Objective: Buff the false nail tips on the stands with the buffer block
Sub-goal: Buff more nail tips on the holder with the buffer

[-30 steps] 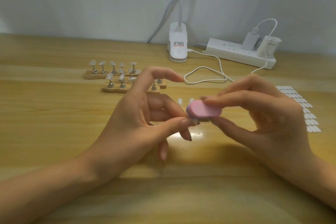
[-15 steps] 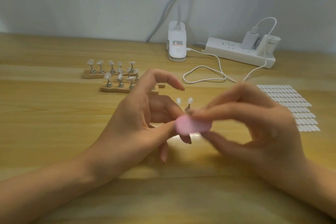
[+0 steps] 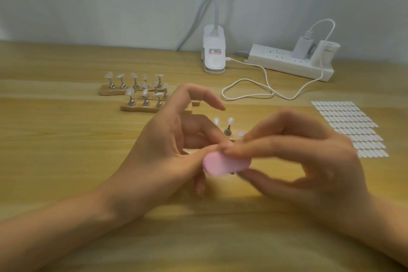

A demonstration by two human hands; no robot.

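Note:
A pink oval buffer block (image 3: 225, 164), blurred by motion, is pinched between the fingers and thumb of my right hand (image 3: 309, 161) at the table's middle. My left hand (image 3: 172, 150) meets it from the left, thumb and middle finger pinching something small right at the block; what they hold is hidden. Just behind my fingers a stand with clear nail tips (image 3: 229, 122) on metal posts stands upright, its base mostly covered. Two more wooden stands (image 3: 136, 107) with several clear tips sit farther back on the left.
A sheet with several rows of spare nail tips (image 3: 351, 126) lies at the right. A white clip lamp (image 3: 214, 55), a power strip (image 3: 289, 62) with chargers and a looped white cable (image 3: 247, 93) stand at the back by the wall.
The buffer block in my right hand has moved down and left, toward my left thumb, and now blurs. The stand's tips behind my fingers have come into view.

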